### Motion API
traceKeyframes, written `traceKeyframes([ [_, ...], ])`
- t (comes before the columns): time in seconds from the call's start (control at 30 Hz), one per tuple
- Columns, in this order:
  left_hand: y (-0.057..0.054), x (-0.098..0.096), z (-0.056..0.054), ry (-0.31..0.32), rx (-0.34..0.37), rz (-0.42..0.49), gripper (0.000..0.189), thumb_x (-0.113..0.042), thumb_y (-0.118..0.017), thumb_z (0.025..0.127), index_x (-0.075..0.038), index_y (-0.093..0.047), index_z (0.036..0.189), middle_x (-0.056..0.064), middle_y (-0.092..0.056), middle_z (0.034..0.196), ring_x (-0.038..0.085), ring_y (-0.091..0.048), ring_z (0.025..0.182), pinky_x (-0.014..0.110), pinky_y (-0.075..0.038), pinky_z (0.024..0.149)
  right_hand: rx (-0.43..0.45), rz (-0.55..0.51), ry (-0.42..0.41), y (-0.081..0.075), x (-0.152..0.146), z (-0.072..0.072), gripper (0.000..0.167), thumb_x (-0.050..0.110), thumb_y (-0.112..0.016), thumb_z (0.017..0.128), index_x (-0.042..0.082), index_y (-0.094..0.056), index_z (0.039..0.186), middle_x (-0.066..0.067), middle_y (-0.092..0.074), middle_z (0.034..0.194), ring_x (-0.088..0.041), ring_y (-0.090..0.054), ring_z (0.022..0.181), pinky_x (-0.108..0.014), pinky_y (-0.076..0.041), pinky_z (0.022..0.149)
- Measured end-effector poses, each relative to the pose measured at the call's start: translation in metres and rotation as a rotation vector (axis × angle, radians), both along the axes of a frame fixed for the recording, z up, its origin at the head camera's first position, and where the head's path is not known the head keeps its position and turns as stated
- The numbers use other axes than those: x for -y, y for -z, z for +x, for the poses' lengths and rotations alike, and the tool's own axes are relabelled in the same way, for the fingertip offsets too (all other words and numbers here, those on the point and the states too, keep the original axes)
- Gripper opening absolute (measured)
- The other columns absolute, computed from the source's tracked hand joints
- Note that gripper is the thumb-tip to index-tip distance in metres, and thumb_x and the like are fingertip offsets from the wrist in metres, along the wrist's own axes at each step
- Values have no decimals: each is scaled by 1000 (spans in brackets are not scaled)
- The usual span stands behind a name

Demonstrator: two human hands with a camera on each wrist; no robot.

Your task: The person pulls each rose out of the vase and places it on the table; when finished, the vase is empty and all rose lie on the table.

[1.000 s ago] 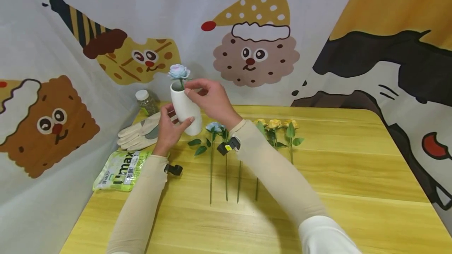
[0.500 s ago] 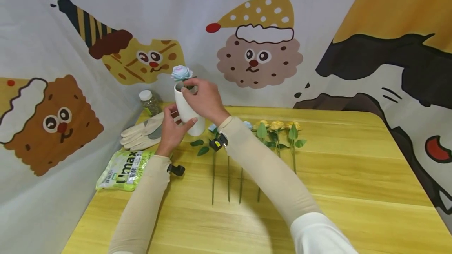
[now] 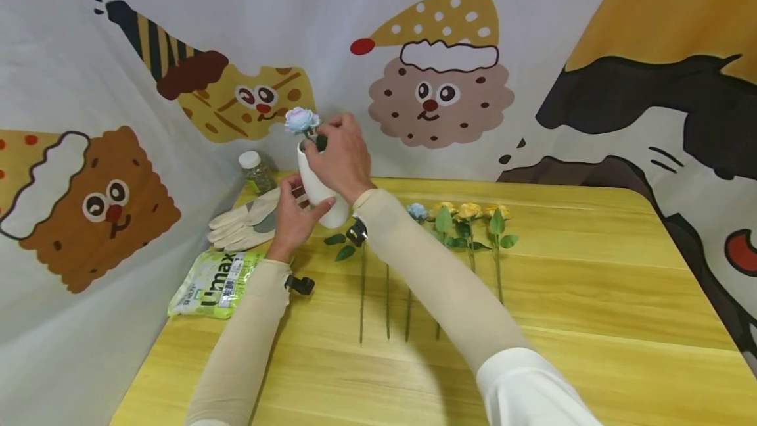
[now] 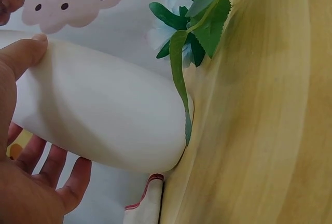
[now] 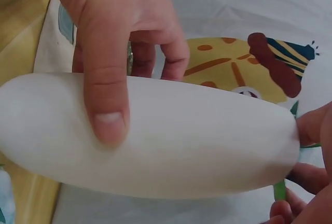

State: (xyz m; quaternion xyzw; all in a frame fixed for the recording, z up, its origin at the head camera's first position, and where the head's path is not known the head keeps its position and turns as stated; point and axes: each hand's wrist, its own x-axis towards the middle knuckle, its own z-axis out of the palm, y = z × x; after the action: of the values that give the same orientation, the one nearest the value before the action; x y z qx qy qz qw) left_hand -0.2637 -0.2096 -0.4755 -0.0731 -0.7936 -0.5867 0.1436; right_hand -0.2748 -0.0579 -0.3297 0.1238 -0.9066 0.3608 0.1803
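Observation:
A tall white vase [image 3: 315,183] stands at the back left of the table, its base on the wood in the left wrist view. My left hand [image 3: 294,219] grips its lower body, thumb [image 5: 108,89] on the near side and fingers behind. A pale blue-pink rose [image 3: 301,121] rises just above the mouth, its stem going into the vase. At the rim, my right hand [image 3: 343,155] pinches the rose near its stem and leaves. A bit of green leaf [image 5: 280,190] shows by those fingers in the right wrist view. The stem inside the vase is hidden.
Left of the vase lie pale work gloves [image 3: 242,222], a green-white Umax bag [image 3: 207,284] and a white-capped jar [image 3: 255,174]. To the right lie a blue flower [image 3: 416,212] and yellow roses [image 3: 470,210], long stems toward me. A printed curtain [image 3: 331,38] hangs behind.
My right hand has shifted left, closer over the vase's mouth, and the rose head has leaned slightly left of the rim. My left hand keeps its grip on the vase.

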Motion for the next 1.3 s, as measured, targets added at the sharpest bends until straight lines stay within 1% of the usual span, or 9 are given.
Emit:
traceKeyframes([
  [0.17, -1, -1, 1, 7, -1, 16, 82, -29, -88, 89, -9, -37, 150, 17, -45, 146, 38, -51, 134, 60, -48, 113, -30, -9, 32, 4, 5, -7, 34, 43, -71, 100, 18, -81, 120, -2, -58, 144, -21, -49, 133, -33, -52, 100],
  [0.4, 0, -1, -1, -8, -2, 20, 82, -32, -89, 87, -9, -39, 147, 16, -47, 143, 35, -53, 131, 57, -49, 111, 15, -108, 20, 4, 12, -14, 31, 43, -79, 95, 18, -81, 114, -3, -61, 139, -22, -49, 130, -36, -48, 106],
  [0.5, 2, -1, -2, -16, -2, 17, 82, -33, -90, 87, -9, -40, 147, 16, -48, 142, 35, -54, 130, 56, -50, 111, 22, -148, 15, 5, 13, -15, 29, 44, -81, 94, 17, -78, 104, -2, -65, 130, -22, -51, 128, -36, -45, 108],
  [0.6, 3, 0, -3, -20, -5, 14, 81, -32, -90, 87, -9, -40, 146, 16, -48, 142, 35, -54, 130, 56, -50, 111, 8, -178, 5, 6, 14, -15, 27, 44, -82, 93, 17, -76, 92, -1, -68, 117, -21, -55, 122, -36, -44, 107],
  [0.7, 2, 0, -2, -16, -7, 9, 81, -31, -90, 87, -9, -40, 147, 15, -48, 143, 35, -54, 131, 56, -50, 112, -4, -201, 3, 7, 16, -17, 25, 41, -82, 93, 17, -78, 87, 0, -71, 107, -21, -58, 118, -36, -45, 106],
  [0.97, 0, -2, 0, -8, -3, 16, 81, -28, -89, 88, -9, -39, 148, 16, -47, 144, 36, -53, 132, 59, -49, 113, 37, -250, 45, 7, 18, -19, 20, 38, -82, 93, 18, -81, 93, 0, -72, 110, -19, -64, 111, -35, -51, 98],
  [1.1, 1, -2, 0, -13, 0, 12, 81, -29, -90, 87, -9, -39, 148, 16, -47, 144, 35, -54, 132, 57, -49, 112, 17, -265, 31, 6, 17, -19, 20, 37, -79, 95, 18, -84, 97, -1, -74, 111, -18, -63, 110, -35, -50, 97],
  [1.17, 2, -2, -1, -15, -4, 11, 81, -29, -90, 87, -9, -40, 148, 16, -48, 143, 35, -54, 132, 56, -50, 112, -10, -305, 14, 5, 17, -19, 19, 34, -78, 97, 17, -84, 100, -2, -74, 113, -18, -63, 111, -35, -49, 97],
  [1.3, 4, 0, -2, -17, -12, 5, 81, -31, -89, 87, -9, -39, 148, 17, -48, 143, 35, -54, 131, 56, -50, 112, -68, -439, -41, 3, 15, -18, 15, 23, -77, 97, 10, -79, 104, -8, -73, 109, -19, -63, 103, -31, -50, 89],
])
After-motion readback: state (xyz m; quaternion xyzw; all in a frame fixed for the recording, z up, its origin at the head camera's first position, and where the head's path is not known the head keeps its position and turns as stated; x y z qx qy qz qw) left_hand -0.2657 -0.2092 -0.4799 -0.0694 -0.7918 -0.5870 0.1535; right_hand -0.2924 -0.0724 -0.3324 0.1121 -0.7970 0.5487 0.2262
